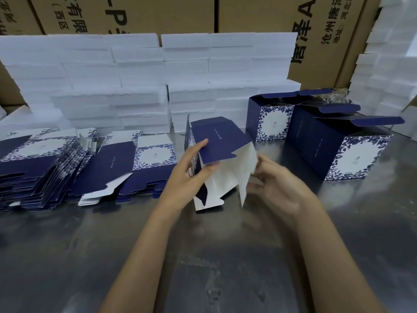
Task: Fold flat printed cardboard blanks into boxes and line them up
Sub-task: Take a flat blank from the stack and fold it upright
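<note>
Behind both hands' [187, 175] grip on blank [222, 141], cartons [316, 26] lettered "沧州".

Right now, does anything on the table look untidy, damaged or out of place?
Nothing looks damaged. The left stack of flat blanks is fanned out, its edges not squared, unlike the neater stack beside it. The finished boxes stand lined up at right with top flaps open.
</note>
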Demonstrator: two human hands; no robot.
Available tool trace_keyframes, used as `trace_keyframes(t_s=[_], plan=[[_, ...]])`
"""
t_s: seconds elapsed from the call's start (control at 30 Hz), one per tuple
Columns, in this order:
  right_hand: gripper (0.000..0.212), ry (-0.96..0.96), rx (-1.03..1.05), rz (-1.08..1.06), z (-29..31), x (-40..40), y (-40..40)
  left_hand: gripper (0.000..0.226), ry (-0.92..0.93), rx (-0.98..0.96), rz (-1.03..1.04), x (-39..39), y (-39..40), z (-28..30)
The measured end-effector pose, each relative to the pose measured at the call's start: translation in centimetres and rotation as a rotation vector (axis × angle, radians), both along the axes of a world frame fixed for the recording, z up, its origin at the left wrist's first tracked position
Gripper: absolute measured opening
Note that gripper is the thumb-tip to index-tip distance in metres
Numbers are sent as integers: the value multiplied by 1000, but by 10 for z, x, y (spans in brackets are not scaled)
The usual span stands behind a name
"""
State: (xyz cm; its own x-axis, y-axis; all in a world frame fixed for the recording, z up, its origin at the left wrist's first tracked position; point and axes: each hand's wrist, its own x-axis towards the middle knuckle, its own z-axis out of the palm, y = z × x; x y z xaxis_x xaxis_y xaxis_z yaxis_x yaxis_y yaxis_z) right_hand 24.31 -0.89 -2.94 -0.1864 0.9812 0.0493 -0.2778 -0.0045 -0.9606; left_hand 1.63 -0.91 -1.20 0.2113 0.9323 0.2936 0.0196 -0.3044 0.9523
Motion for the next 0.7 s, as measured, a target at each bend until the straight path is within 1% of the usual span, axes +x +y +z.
trace_keyframes(t_s=[0.07, 0.13, 0.23, 0.33, 0.43, 0.5, 0.6, 0.63, 0.7], plan=[[50, -106, 26, -14, -1, -8, 2, 39, -14, -12, 52, -1, 0, 3], [48, -172, 32, -41, -4, -16, 3, 41, 13, -20, 75, -2, 1, 5], [45, -290, 35, -189, -5, -30, 2, 43, 11, -25, 93, -3, 1, 5], [41, -338, 98, -338, -7, -40, 5, 42, -79, -22, 93, -3, 2, 2], [35, -511, 160, -482, -13, -46, 10, 47, -91, 16, 133, 0, 8, -4], [33, -565, 185, -486, -14, -47, 11, 51, -108, 31, 151, 5, 10, -8], [35, -620, 181, -400, -10, -41, 9, 45, -150, 55, 208, 6, 12, -10], [35, -673, 169, -387, -9, -38, 8, 42, -158, 59, 225, 6, 13, -11], [32, -866, 142, -397, -8, -31, 7, 39, -170, 59, 237, 5, 14, -12]])
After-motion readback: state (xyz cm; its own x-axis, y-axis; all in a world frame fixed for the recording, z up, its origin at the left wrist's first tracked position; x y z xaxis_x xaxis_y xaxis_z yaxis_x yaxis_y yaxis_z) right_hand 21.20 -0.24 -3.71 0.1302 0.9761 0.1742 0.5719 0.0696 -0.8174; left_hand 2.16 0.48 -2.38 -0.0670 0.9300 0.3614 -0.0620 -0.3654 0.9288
